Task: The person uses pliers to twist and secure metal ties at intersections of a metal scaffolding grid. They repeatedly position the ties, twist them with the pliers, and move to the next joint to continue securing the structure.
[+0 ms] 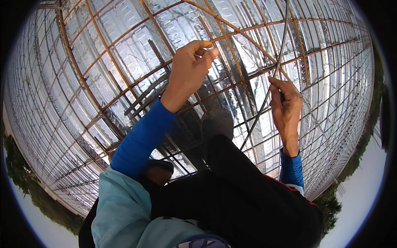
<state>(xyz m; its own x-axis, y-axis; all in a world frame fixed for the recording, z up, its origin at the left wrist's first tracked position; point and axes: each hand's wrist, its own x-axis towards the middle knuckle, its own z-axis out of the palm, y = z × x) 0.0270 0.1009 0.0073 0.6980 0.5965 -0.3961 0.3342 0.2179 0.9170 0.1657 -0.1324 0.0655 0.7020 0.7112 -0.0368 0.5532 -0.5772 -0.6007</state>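
Wire, thin grey steel tie wire [264,103], runs steeply from the rusty rebar crossing [278,68] down past my right hand [287,107], which is closed around it, while my left hand [190,68] pinches something small further left.

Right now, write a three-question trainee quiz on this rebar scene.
1. True or false: the left hand pinches a thin tie wire above the rusty rebar grid.
2. Which hand grips the long dark rod that runs up across the grid? A) left hand B) right hand C) neither
3. Fill in: under the bars lies shiny, silver ____ sheeting.

Key: 1 true. 2 B. 3 ribbed; it looks like corrugated metal decking.
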